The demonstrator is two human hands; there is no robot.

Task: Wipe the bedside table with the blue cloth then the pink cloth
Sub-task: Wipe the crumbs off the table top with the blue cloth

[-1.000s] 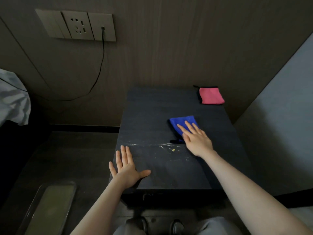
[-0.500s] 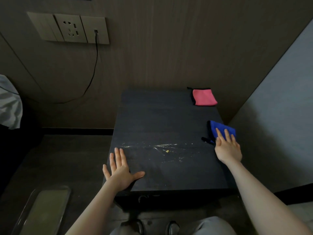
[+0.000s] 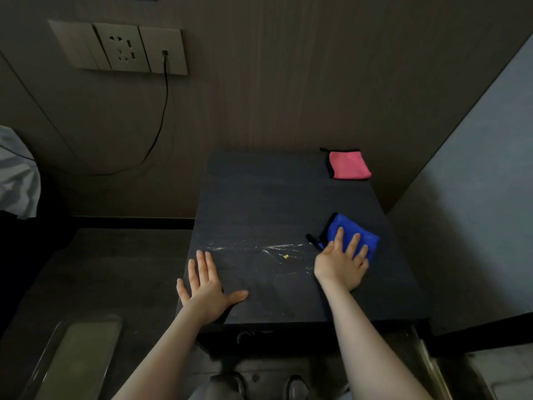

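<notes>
The dark bedside table (image 3: 259, 197) fills the middle of the head view. A blue cloth (image 3: 341, 226) lies on its right side, and my right hand (image 3: 343, 262) presses flat on it with straight fingers. My left hand (image 3: 206, 287) rests flat on the table's front left corner, fingers spread. A folded pink cloth (image 3: 349, 166) with a black edge sits at the back right corner. White streaks and a small yellow crumb (image 3: 286, 256) mark the tabletop between my hands.
A wall socket panel (image 3: 124, 49) with a black cable plugged in hangs at the upper left. White bedding (image 3: 17, 174) shows at the left edge. A grey wall (image 3: 476, 212) stands close on the table's right. My shoes are below the table front.
My right hand has slid the blue cloth from the table's middle out to the right edge and partly back toward the centre and front. My left hand has stayed put.
</notes>
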